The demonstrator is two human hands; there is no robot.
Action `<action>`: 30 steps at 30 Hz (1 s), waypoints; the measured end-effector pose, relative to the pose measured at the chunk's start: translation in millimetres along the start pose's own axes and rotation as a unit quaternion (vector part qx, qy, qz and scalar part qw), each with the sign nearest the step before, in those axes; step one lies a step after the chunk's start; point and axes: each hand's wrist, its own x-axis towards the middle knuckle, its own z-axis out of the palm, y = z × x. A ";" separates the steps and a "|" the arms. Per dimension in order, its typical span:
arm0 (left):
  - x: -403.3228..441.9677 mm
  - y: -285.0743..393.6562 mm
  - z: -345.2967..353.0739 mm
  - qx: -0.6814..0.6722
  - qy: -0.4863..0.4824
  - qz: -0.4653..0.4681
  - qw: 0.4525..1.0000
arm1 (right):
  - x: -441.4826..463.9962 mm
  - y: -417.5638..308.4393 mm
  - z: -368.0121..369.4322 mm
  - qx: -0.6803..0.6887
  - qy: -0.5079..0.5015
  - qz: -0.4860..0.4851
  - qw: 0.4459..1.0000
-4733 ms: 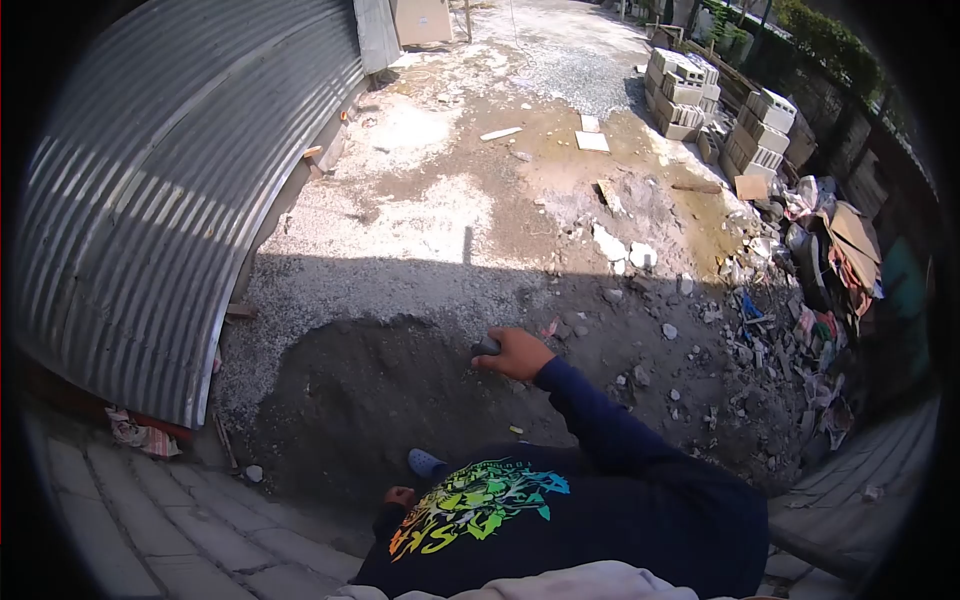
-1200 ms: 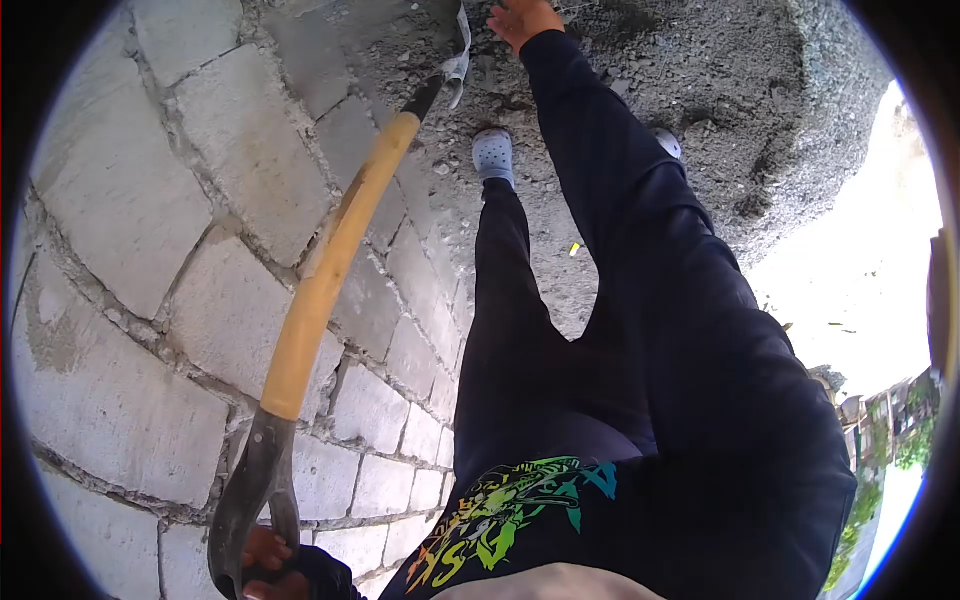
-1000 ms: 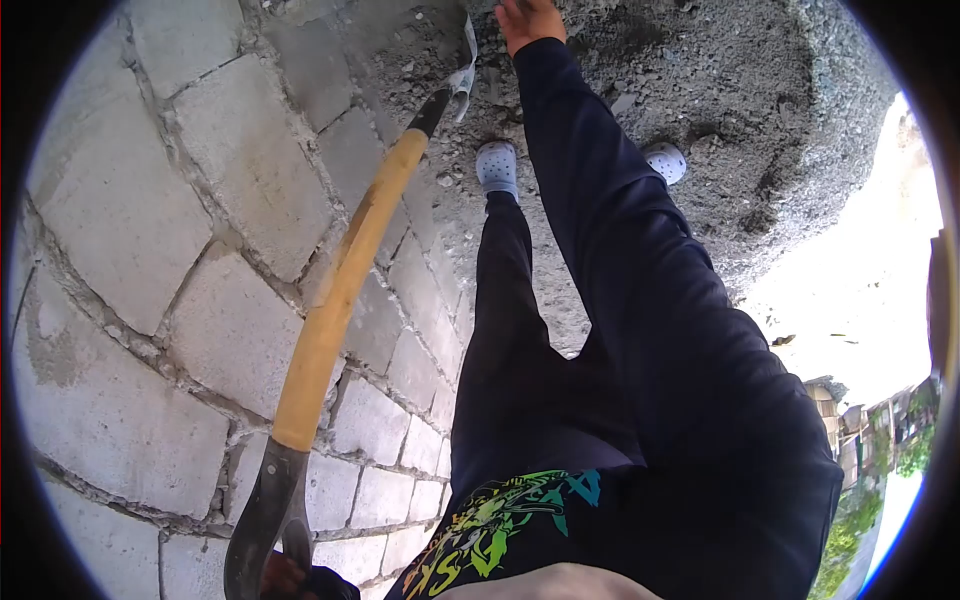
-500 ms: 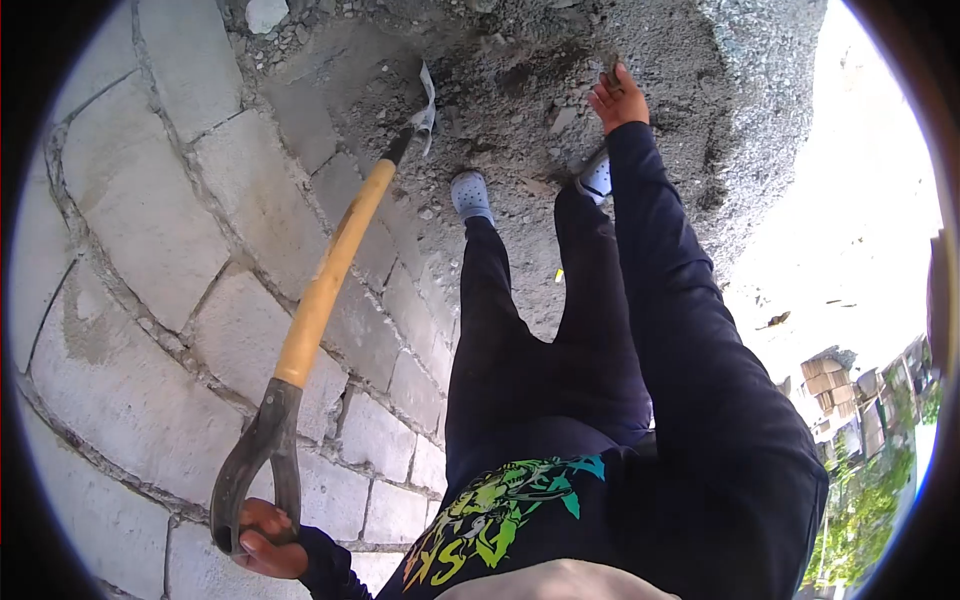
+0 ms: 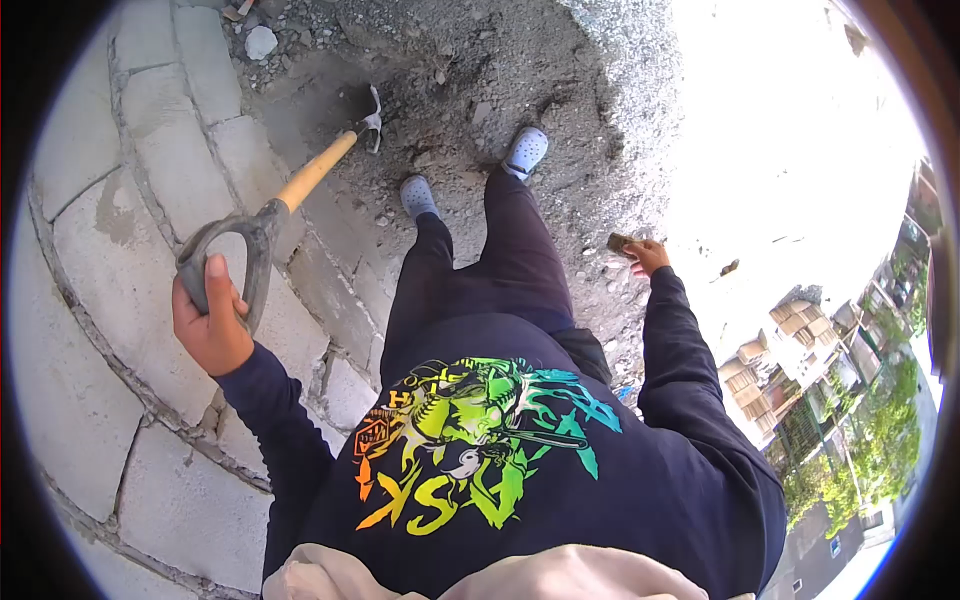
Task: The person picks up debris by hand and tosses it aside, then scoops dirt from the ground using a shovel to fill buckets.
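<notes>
L hand [image 5: 215, 325], left of frame, has its fingers wrapped round the end of the black D-handle, thumb up across the opening; that's the shovel [image 5: 318, 170], wooden shaft running up & right from there to a pale metal blade [image 5: 373, 118] at upper ctr-left. R hand [image 5: 650, 257], right of ctr, is pinching a small brown lump [image 5: 622, 243] btwn thumb & fingers; material unclear. Progress, as far as I can judge: shovel's in hand & blade's down by the soil, so that much is done; lump's not put down, R hand isn't on the shaft, and no scooped load shows. Blade's nearly edge-on, so can't tell if it's dug in or just resting. Ground [image 5: 450, 80] at top ctr is rough grey dirt w/ pebbles, looks partly loosened, prob. more of it left to work. Around: block wall [image 5: 150, 260] fills the left side, close behind handle & shaft, so prob. little swing room there. Feet in pale clogs [image 5: 527, 152] stand just right of & below the blade, worth minding. White stone [image 5: 261, 42] lies upper left, near the wall. Far right's mostly glare; stacked blocks [image 5: 800, 325] & greenery [image 5: 850, 440] at lower right, well apart from the shovel.
</notes>
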 end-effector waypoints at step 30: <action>67.6 -7.5 106.7 -0.084 -0.164 0.160 0.970 | -184.0 382.5 268.8 0.546 0.150 0.177 0.805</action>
